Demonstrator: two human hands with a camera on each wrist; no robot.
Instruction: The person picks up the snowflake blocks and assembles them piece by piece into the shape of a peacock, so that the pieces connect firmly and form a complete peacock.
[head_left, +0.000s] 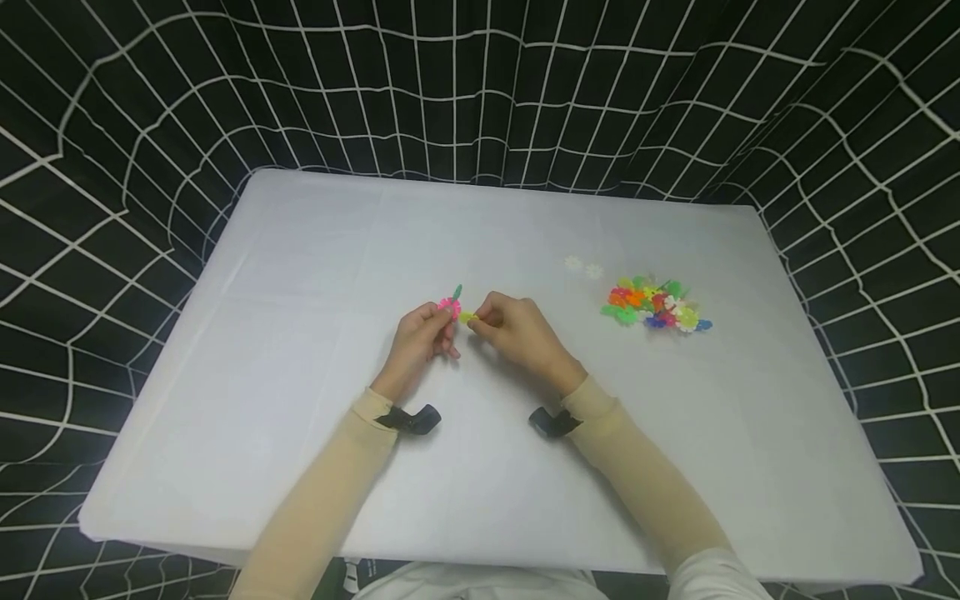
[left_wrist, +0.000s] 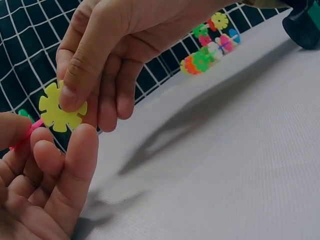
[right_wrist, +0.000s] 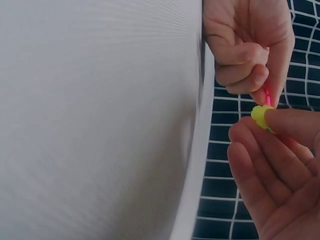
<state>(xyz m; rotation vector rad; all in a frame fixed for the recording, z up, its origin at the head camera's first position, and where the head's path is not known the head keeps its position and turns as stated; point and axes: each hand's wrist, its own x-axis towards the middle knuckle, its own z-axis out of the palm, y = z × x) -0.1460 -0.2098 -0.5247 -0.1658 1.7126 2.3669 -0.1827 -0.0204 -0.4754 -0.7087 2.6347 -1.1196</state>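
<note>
Nearest the head camera, two beige sleeves lead to the hands at the table's centre. The left hand pinches one pink disc with one green disc joined to it; the pair stands on edge, long axis tilted up and away from the person. The right hand pinches one yellow disc between thumb and forefinger, its flat face turned toward the left wrist camera and its edge just beside the pink disc. To the right lies one pile of coloured discs; two white discs lie near it. The table is covered in white; black cloth with a white grid surrounds it.
</note>
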